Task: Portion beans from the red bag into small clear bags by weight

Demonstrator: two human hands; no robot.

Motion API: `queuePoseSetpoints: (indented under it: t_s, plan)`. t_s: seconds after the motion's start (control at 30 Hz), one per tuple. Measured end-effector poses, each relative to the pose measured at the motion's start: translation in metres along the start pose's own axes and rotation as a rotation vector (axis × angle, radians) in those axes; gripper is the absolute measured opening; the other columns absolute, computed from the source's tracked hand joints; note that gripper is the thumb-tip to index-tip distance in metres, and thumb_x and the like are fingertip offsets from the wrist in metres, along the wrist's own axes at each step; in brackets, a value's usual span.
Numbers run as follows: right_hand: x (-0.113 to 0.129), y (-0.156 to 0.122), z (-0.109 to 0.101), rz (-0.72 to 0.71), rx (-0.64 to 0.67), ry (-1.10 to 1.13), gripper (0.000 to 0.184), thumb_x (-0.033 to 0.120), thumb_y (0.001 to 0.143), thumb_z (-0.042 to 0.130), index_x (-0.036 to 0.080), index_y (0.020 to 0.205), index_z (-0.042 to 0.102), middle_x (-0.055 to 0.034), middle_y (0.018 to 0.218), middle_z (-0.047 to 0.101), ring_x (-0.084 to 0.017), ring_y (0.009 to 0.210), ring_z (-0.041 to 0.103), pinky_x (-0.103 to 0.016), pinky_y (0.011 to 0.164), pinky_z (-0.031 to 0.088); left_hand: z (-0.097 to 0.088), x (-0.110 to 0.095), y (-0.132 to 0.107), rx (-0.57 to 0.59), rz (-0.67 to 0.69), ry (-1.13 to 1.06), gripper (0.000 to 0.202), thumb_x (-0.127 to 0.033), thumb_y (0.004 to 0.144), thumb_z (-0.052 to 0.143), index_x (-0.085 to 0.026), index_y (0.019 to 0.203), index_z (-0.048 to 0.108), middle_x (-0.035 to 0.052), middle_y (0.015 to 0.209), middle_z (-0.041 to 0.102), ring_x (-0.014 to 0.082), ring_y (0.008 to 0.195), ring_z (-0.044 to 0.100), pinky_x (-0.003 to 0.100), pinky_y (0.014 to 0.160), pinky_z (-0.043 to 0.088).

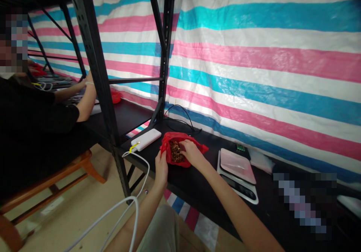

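Observation:
A red plastic bag (184,164) lies open on the black table, its mouth facing me. Small brown dried pieces (175,149) fill it; I cannot tell their exact kind. The near left rim of the bag is pinched by my left hand (161,168). At the bag's right side, my right hand (192,152) reaches into the mouth, with its fingertips down among the brown pieces. Those fingertips are partly hidden, so whether they grip any pieces does not show.
A digital kitchen scale (237,173) sits to the right, near a clear plastic bag (261,161). Left of the red bag lies a white power bank (146,139) with a white cable (148,165). A black rack post (98,64) separates me from a seated person (36,105).

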State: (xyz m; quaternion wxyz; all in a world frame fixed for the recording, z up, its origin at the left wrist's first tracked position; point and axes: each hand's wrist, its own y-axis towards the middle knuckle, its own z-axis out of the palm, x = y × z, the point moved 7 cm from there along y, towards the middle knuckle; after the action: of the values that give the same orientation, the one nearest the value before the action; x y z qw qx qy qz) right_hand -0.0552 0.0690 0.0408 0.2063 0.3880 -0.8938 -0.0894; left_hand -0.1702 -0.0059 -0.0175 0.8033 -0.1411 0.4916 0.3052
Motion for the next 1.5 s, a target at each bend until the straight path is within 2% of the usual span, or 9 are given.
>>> queuePoseSetpoints:
  t_s: [0.2,0.47,0.63,0.9,1.17,1.27,1.37,1.43,1.5]
  plan:
    - [-0.007,0.001,-0.002,0.055,-0.072,0.116,0.038,0.007,0.067,0.064,0.015,0.104,0.061,-0.0107,0.105,0.061,-0.023,0.1,0.056,-0.037,0.089,0.04,0.01,0.002,0.002,0.017,0.006,-0.064,0.034,-0.035,0.074,0.053,-0.014,0.099,0.063,0.0056,0.099,0.067,0.019,0.092,0.061,0.03,0.085,0.046]
    - [-0.008,0.001,-0.005,0.098,-0.124,0.261,0.032,0.019,0.067,0.068,0.024,0.099,0.064,-0.0026,0.102,0.067,-0.023,0.099,0.058,-0.045,0.096,0.031,0.003,0.005,0.005,-0.007,0.013,-0.063,0.034,-0.033,0.075,0.051,-0.014,0.103,0.061,0.0061,0.104,0.065,0.0191,0.097,0.059,0.032,0.09,0.043]
    - [-0.005,-0.004,-0.005,0.105,-0.112,0.161,0.032,0.024,0.071,0.066,0.028,0.102,0.062,-0.0012,0.106,0.066,-0.023,0.102,0.056,-0.043,0.09,0.031,0.001,0.006,0.003,0.003,-0.004,-0.046,0.037,-0.035,0.075,0.052,-0.014,0.104,0.061,0.0077,0.108,0.064,0.0203,0.102,0.058,0.032,0.091,0.043]
    - [0.01,-0.005,-0.01,-0.001,-0.08,-0.002,0.035,0.019,0.072,0.063,0.027,0.106,0.06,-0.0042,0.103,0.065,-0.023,0.098,0.054,-0.042,0.086,0.028,0.016,0.006,0.002,0.053,0.003,-0.067,0.041,-0.037,0.075,0.053,-0.014,0.108,0.058,0.0079,0.112,0.062,0.0213,0.106,0.056,0.034,0.094,0.043]
    - [-0.012,-0.003,-0.004,0.104,-0.179,0.436,0.035,0.024,0.068,0.068,0.025,0.102,0.062,-0.0027,0.101,0.067,-0.021,0.092,0.06,-0.038,0.085,0.042,-0.008,0.003,0.006,-0.033,0.057,0.15,0.045,-0.042,0.081,0.047,-0.019,0.119,0.051,0.0079,0.127,0.051,0.0221,0.12,0.046,0.035,0.102,0.036]
    - [-0.019,-0.007,-0.01,0.094,-0.228,0.668,0.035,0.025,0.068,0.067,0.022,0.103,0.062,-0.0041,0.102,0.066,-0.02,0.09,0.062,-0.036,0.085,0.045,-0.013,-0.016,-0.015,-0.119,0.161,0.312,0.053,-0.042,0.084,0.043,-0.022,0.132,0.035,0.0058,0.143,0.029,0.0214,0.133,0.023,0.037,0.11,0.019]
    - [-0.027,-0.022,-0.029,0.081,-0.236,0.798,0.037,0.028,0.068,0.066,0.021,0.104,0.061,-0.0051,0.105,0.065,-0.021,0.095,0.061,-0.037,0.088,0.044,0.002,-0.042,-0.057,-0.126,0.404,0.493,0.059,-0.037,0.087,0.039,-0.027,0.14,0.014,0.0016,0.149,0.008,0.02,0.137,0.005,0.039,0.113,0.008]
    - [-0.037,-0.039,-0.048,0.095,-0.251,0.811,0.038,0.031,0.069,0.066,0.021,0.105,0.061,-0.0053,0.108,0.064,-0.022,0.098,0.059,-0.038,0.089,0.044,0.023,-0.052,-0.084,-0.031,0.58,0.589,0.057,-0.031,0.087,0.04,-0.03,0.139,0.016,0.0015,0.149,0.006,0.021,0.137,0.005,0.04,0.113,0.009]
    - [-0.055,-0.062,-0.07,0.137,-0.298,0.79,0.041,0.032,0.07,0.066,0.022,0.109,0.058,-0.0057,0.11,0.063,-0.022,0.101,0.058,-0.038,0.088,0.044,0.054,-0.051,-0.102,0.176,0.706,0.67,0.049,-0.028,0.086,0.042,-0.031,0.134,0.029,0.0031,0.146,0.015,0.0223,0.135,0.014,0.042,0.111,0.015]
